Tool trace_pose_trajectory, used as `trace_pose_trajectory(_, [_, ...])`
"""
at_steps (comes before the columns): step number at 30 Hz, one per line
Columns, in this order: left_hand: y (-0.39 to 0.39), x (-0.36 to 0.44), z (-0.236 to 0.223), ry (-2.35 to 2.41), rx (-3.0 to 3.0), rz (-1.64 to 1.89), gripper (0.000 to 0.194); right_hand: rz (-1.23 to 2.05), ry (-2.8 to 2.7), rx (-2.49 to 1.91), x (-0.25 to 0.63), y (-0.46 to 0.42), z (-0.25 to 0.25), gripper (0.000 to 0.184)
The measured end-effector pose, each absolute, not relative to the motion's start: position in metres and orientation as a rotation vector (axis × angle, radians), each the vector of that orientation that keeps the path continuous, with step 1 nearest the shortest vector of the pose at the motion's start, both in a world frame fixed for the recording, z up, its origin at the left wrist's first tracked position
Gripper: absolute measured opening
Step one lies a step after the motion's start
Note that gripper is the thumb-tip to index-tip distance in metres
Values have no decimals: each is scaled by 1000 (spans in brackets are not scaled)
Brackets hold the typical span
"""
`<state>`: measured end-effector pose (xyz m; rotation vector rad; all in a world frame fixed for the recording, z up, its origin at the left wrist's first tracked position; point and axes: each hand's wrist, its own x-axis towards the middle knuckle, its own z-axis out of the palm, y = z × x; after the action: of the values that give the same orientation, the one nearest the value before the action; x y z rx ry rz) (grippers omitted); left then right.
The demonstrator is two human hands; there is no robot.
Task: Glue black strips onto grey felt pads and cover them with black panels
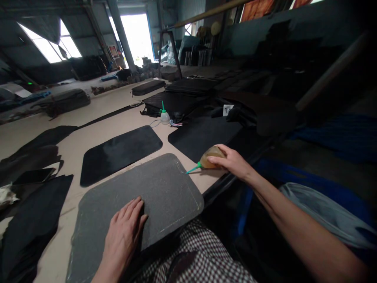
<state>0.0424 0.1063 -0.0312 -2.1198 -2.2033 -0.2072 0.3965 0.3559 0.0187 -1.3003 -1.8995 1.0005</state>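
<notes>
A large grey sheet with rounded corners (147,181) lies flat on the table in front of me. My left hand (126,224) rests on its near part, palm down with the fingers stretched out. In my right hand (232,159) is a squeeze bottle (212,157) of yellowish-brown liquid, tilted down to the left. Its thin green nozzle points at the right edge of the grey sheet, near the far corner, touching or almost touching it. A faint line runs along the sheet's border.
A smaller black panel (120,155) lies beyond the grey sheet. Another squeeze bottle with a green nozzle (165,117) stands farther back, near black folded pieces (176,103). A phone (34,175) lies at the left on dark sheets. Clear plastic (318,214) hangs at the right.
</notes>
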Motion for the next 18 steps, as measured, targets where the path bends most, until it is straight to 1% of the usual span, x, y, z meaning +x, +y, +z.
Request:
trace_pose_trajectory(3, [102, 45, -26, -2243, -2103, -184, 41, 1143, -1824, -1294, 405, 350, 22, 51])
trace_pose_trajectory(7, [101, 49, -20, -2276, -2073, -167, 41, 1299, -1777, -1204, 404, 339, 24, 49])
trace_pose_trajectory(14, [106, 57, -17, -2299, -2010, -142, 36, 1204, -1869, -1283, 408, 336, 18, 51])
trace_pose_trajectory(18, [108, 64, -16, -2339, -1954, -193, 32, 1260, -1686, -1203, 409, 337, 18, 49])
